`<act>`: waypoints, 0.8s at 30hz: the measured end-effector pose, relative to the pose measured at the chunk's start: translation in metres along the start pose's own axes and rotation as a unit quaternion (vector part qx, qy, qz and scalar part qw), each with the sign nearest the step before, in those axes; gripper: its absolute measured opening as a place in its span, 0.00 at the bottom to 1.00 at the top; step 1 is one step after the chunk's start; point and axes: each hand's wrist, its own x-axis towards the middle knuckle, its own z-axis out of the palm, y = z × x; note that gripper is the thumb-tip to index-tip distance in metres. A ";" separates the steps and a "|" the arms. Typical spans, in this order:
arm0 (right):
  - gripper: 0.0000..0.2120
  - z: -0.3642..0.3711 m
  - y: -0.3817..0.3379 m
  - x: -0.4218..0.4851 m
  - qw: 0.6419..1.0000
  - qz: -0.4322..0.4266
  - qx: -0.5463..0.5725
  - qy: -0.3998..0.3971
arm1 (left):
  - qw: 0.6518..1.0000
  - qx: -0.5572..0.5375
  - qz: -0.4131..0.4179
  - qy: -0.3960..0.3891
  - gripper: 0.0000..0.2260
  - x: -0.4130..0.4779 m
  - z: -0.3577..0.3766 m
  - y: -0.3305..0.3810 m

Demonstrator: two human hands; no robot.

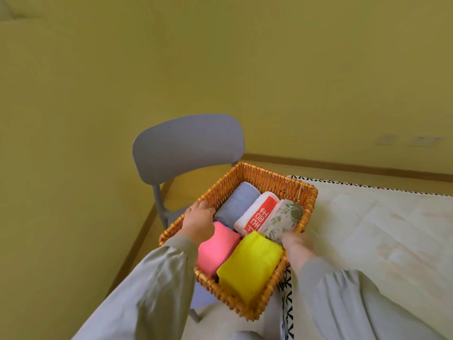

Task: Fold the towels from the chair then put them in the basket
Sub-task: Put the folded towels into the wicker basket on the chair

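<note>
Five folded colourful towels sit in the rectangular orange wicker basket by the grey plastic chair. Left hand grips its left rim; right hand is blurry at the right rim, can't tell its grip.

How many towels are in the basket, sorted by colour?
blue-grey towel: 1
white towel with a red panel: 1
leaf-patterned towel: 1
pink towel: 1
yellow towel: 1
Total: 5 towels in the basket
</note>
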 end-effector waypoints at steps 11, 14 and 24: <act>0.12 -0.091 -0.069 -0.103 0.996 -0.047 -0.077 0.015 | 0.937 -0.289 -0.193 -0.040 0.27 -0.071 -0.115 -0.028; 0.11 -0.099 -0.093 -0.137 0.993 -0.065 -0.095 -0.004 | 0.935 -0.290 -0.203 -0.029 0.06 -0.104 -0.141 -0.058; 0.09 -0.034 -0.188 -0.231 0.954 -0.219 -0.170 -0.119 | 0.855 -0.375 -0.350 -0.074 0.03 -0.186 -0.200 -0.158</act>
